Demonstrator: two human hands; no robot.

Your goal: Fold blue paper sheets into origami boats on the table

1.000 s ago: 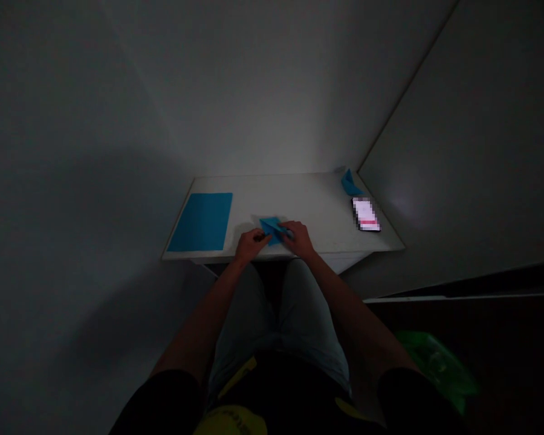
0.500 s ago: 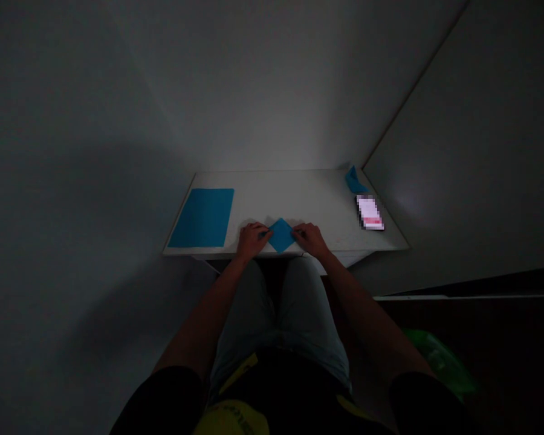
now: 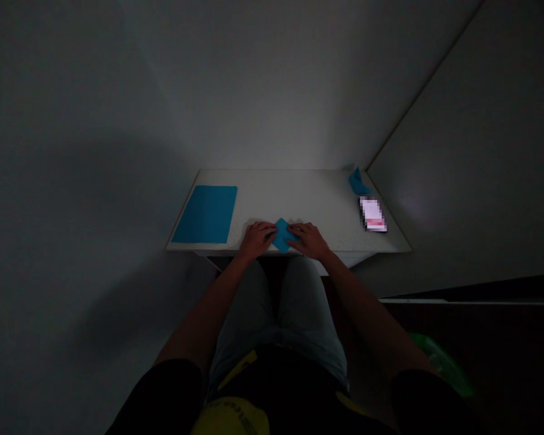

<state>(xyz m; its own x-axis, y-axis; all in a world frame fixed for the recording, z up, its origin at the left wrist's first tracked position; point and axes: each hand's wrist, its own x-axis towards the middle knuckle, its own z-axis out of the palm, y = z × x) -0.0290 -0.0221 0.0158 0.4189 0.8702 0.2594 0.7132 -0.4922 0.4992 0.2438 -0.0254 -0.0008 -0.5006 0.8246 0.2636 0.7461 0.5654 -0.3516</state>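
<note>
Here we are on the head view, the only camera on this one, looking down on a dim white rectangular table (image 3: 299, 193), and at its near edge, in the middle, lies a small diamond of folded blue paper (image 3: 281, 237), one point towards the wall and one towards the person! The left hand (image 3: 257, 240) is on its left side, fingers curled over the edge; the right hand (image 3: 310, 240) mirrors it, fingertips across the right side, though whether either pinches the paper or just lies on it, I cannot tell in this gloom

How far along? Partway, I'd judge: the diamond looks creased down to a compact, flat form, while at the far right corner a peaked, three-dimensional folded shape of blue paper (image 3: 358, 182) seems complete, and over on the left a large, flat rectangle of blue paper (image 3: 206, 214) shows no fold at all (one sheet or several, there's no telling)

And the lettering? Slim pickings! Near the peaked shape lies a black-edged phone with a lit screen (image 3: 372, 214), blurred into blocks, nothing legible; the black shirt (image 3: 299, 386) carries a yellow print (image 3: 231, 417) with dark marks like letters, too murky to read, and no brand shows anywhere
</note>
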